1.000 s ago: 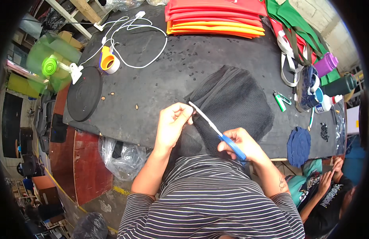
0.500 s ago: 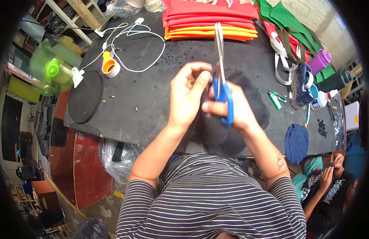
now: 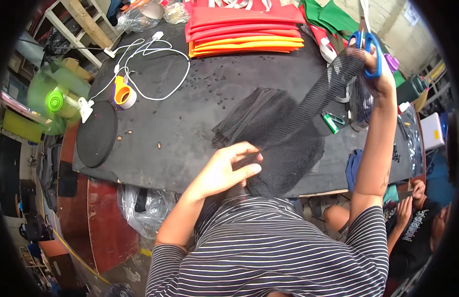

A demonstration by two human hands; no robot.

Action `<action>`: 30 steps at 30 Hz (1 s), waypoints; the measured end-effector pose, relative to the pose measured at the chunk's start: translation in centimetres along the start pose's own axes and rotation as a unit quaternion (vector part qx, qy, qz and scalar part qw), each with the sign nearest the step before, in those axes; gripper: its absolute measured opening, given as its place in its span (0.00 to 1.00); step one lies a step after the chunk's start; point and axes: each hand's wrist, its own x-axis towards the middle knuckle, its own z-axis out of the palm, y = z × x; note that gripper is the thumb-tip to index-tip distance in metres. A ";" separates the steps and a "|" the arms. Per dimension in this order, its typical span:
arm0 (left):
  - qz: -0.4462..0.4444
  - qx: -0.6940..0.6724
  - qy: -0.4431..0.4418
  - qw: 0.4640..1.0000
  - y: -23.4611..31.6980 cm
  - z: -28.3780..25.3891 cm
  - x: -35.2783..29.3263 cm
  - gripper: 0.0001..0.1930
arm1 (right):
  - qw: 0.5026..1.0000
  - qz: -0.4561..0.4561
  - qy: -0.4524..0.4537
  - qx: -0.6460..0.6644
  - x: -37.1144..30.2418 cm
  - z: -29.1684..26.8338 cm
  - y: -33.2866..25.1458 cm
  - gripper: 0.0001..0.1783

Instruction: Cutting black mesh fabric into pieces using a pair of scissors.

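Note:
Black mesh fabric point(image 3: 294, 166) lies in loose folds across the near middle of the table, partly over its front edge. My left hand point(image 3: 222, 171) is low at the fabric's left side, with mesh between thumb and fingers. Up at the far right, my right hand point(image 3: 383, 74) is raised above the table. Around its fingers are the blue handles of a pair of scissors point(image 3: 372, 74), blades pointing away from me. The same hand grips one end of the mesh, stretched in a slanting band between both hands. My fingers partly hide the scissors.
Folded red and orange fabric point(image 3: 246, 32) is stacked at the back. A white cable point(image 3: 182, 81), a tape dispenser point(image 3: 123, 94) and a black disc point(image 3: 96, 133) lie on the left. A green lighter point(image 3: 331, 123) rests right. Another person point(image 3: 412, 227) sits at lower right.
My right hand has swung up and far right with the scissors, drawing the mesh out into a long band. My left hand has dropped lower, nearer my body.

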 end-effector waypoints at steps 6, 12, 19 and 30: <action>0.101 -0.228 -0.227 0.941 0.8 -3.3 -1.2 0.07 | 0.995 0.078 -0.034 -0.061 -1.8 0.0 -0.1 0.19; -0.077 -0.010 0.058 0.995 -6.7 -4.2 0.6 0.10 | 0.957 0.233 -0.120 -0.120 -1.3 1.6 7.4 0.16; -0.075 0.009 0.038 0.996 -6.2 -5.0 -3.1 0.06 | 0.953 0.258 -0.121 -0.101 -2.2 1.0 8.3 0.14; -0.003 -0.108 0.232 0.967 -6.3 -3.7 0.1 0.18 | 0.900 0.145 0.110 -0.395 -5.3 1.3 12.4 0.22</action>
